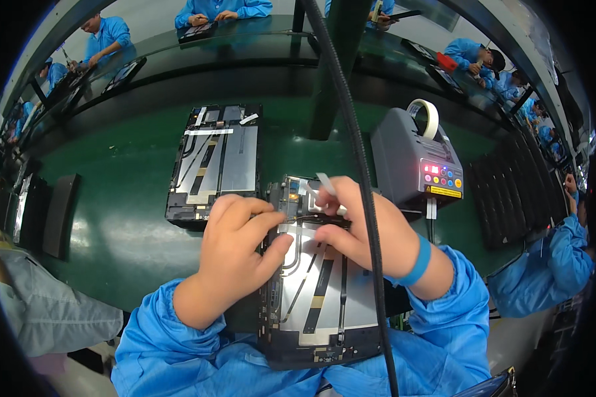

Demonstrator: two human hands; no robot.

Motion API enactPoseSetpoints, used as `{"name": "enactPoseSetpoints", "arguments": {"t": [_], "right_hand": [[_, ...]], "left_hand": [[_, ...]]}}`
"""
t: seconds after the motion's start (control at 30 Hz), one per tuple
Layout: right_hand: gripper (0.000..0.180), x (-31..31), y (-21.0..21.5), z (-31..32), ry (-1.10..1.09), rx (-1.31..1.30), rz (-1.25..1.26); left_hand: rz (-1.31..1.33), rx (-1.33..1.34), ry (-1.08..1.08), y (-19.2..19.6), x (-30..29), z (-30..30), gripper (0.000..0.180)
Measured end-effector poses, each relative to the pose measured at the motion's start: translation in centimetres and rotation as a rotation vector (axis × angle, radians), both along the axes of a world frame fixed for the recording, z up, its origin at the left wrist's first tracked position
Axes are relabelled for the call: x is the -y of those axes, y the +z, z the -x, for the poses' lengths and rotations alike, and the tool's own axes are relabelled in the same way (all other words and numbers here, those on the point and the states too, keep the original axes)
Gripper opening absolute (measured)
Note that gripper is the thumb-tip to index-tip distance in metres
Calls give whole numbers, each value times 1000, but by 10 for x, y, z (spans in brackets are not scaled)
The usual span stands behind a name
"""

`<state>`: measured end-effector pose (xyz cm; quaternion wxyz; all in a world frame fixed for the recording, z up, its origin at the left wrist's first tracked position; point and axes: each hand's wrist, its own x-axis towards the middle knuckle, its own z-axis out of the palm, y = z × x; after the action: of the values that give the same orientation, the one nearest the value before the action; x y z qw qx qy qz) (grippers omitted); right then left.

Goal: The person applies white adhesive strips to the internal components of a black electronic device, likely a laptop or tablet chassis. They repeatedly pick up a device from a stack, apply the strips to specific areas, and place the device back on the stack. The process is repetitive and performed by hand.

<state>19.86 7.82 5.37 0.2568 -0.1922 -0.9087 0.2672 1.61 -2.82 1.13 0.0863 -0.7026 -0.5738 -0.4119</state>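
Note:
An opened tablet-like device [328, 291] lies in front of me, with silver panels, dark ribbon cables and a black frame. My left hand [238, 248] rests at its upper left edge, fingers bent, thumb and forefinger apart. Between those fingertips a pale tape strip [290, 229] lies across the panel. My right hand [367, 225] is over the device's upper part, its fingers pinching a short whitish strip of tape [326, 184] that sticks up. A blue band circles the right wrist. What lies directly beneath the right fingers is partly hidden.
A second opened device [215, 155] lies beyond my left hand. The grey tape dispenser [417, 159] with a tape roll stands at right. A black braided cable [357, 132] hangs across the view. Dark panels [516, 192] are racked far right; a dark slab [61, 215] stands left. Co-workers sit around.

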Motion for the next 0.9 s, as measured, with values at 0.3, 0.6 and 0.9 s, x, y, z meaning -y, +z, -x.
{"name": "enactPoseSetpoints", "arguments": {"t": [0.3,0.6,0.9], "right_hand": [[32,-36,-14,40,197,53,-149],[30,-50,-19,54,289,67,-56],[37,-54,-24,55,429,-32,-131]], "left_hand": [[55,-14,-80,-8,-13,10,24],[-49,2,-124,-16,-15,13,23],[-82,-2,-120,-18,-18,13,23]]}}
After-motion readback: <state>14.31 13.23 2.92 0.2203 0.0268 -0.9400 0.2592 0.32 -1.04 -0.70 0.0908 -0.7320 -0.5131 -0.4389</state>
